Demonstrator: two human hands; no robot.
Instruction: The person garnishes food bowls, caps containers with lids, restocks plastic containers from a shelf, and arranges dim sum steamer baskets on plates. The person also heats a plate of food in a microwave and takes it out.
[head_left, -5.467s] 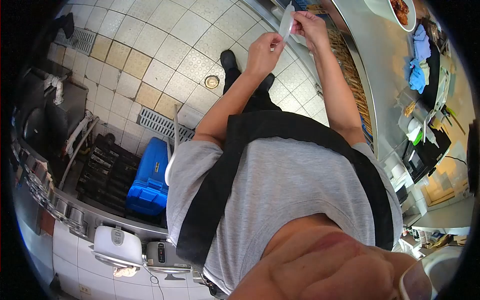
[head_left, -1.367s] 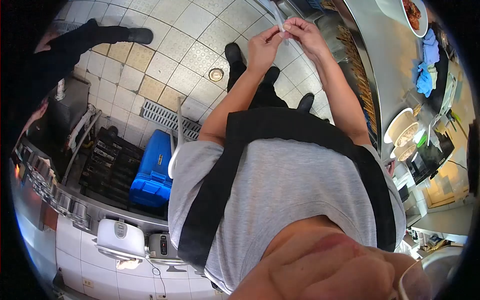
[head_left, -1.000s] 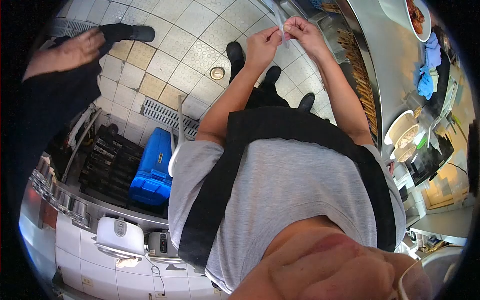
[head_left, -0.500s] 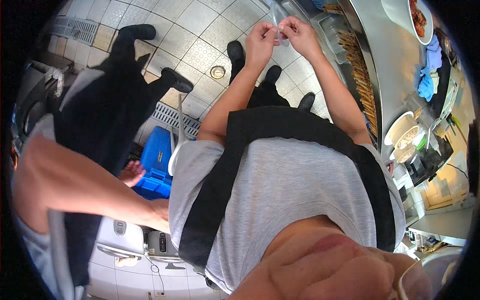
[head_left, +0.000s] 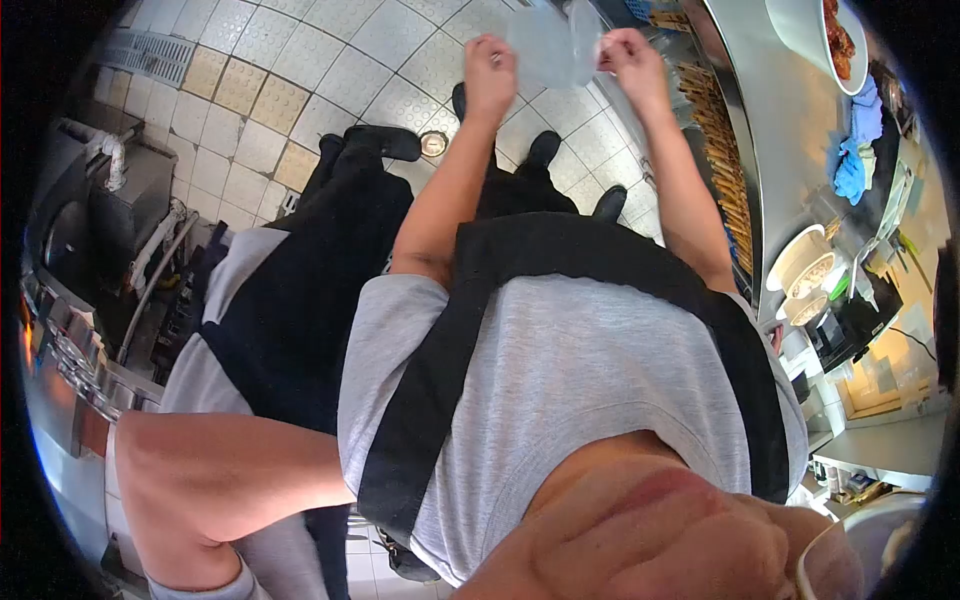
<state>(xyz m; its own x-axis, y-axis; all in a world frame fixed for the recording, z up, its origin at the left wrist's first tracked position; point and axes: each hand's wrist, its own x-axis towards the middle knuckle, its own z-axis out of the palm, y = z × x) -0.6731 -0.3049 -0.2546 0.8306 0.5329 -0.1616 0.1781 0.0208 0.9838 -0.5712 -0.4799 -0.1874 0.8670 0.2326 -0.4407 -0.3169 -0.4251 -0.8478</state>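
Observation:
A translucent plastic container [head_left: 540, 48], blurred by motion, hangs spread between my two hands at the top of the view, above the tiled floor. It looks like thin clear plastic with two halves. My left hand [head_left: 490, 78] is closed with bent fingers at its left edge. On the other side, my right hand [head_left: 636, 68] pinches its right edge between thumb and fingers. Both forearms stretch forward from my body. The bundle of wooden sticks [head_left: 722, 165] lies nearest my right forearm.
To the right runs a steel counter [head_left: 740, 110] with a white tub of reddish food [head_left: 838, 45], blue cloths [head_left: 855, 160] and pale bowls [head_left: 802, 262]. At my left a co-worker in a dark apron [head_left: 290, 310] stands close, an arm [head_left: 235, 475] reaching behind me. Metal kitchen equipment [head_left: 110, 195] stands farther left.
My hands have moved apart, and the container has gone from narrow and edge-on to spread wide. The co-worker has moved closer beside me, now hiding the blue box.

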